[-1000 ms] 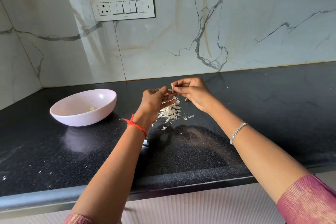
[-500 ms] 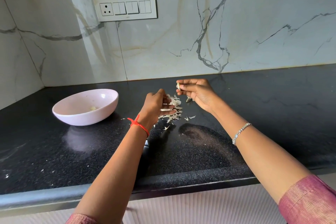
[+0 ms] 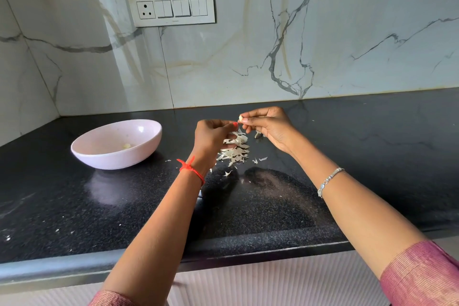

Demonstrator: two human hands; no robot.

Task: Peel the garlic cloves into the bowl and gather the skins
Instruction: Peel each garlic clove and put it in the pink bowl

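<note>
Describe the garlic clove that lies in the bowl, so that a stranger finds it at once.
On the black countertop, left of the pile of skins, stands a pale pink bowl. Inside lies one small yellowish clove, alone, unlike the other clove pinched in the right hand.

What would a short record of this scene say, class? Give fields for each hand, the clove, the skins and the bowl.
right hand: pinches clove above the counter
left hand: fingertips at the clove; hold unclear
skins: loose pile on counter, below the hands
bowl: on counter, left of the hands, a peeled clove inside
</note>
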